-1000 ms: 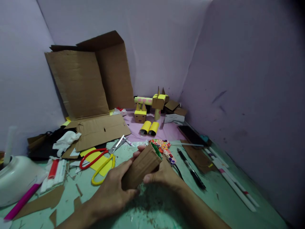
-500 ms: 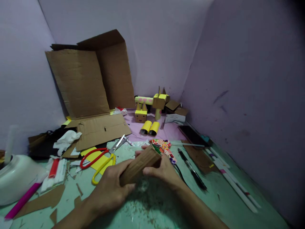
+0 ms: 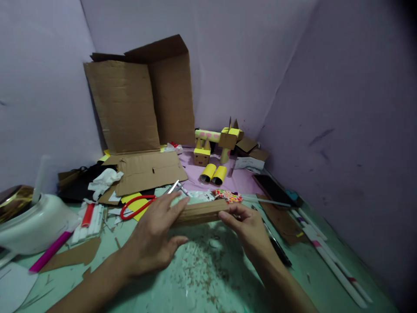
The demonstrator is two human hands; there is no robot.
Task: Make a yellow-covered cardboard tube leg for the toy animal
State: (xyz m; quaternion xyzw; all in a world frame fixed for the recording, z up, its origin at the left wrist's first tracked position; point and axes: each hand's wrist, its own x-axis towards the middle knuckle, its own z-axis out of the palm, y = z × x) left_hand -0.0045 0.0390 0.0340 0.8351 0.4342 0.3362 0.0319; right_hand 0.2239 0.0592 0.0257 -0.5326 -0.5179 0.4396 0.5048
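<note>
A folded cardboard piece (image 3: 202, 212), long and narrow, lies level between my two hands above the table. My right hand (image 3: 249, 228) pinches its right end between thumb and fingers. At the other end, my left hand (image 3: 159, 230) has its fingers stretched along the cardboard, covering that end, while the thumb stands apart below. Partly behind my left hand are red-handled scissors (image 3: 132, 208), blades pointing away. A black pen (image 3: 276, 248) lies beside my right hand. Past the cardboard is a colourful patterned item (image 3: 230, 196).
Two yellow tubes (image 3: 213, 174) stand near small cardboard animal figures (image 3: 202, 156) at the back. A large open cardboard box (image 3: 127, 104) leans on the wall. At left are a white pot (image 3: 48, 226) and glue sticks (image 3: 93, 221); a phone (image 3: 273, 187) and long white sticks (image 3: 335, 261) lie right.
The cardboard piece has turned from slanting to nearly level. My left hand has loosened, its thumb now off the piece; my right hand has moved to the right end. The view has shifted left.
</note>
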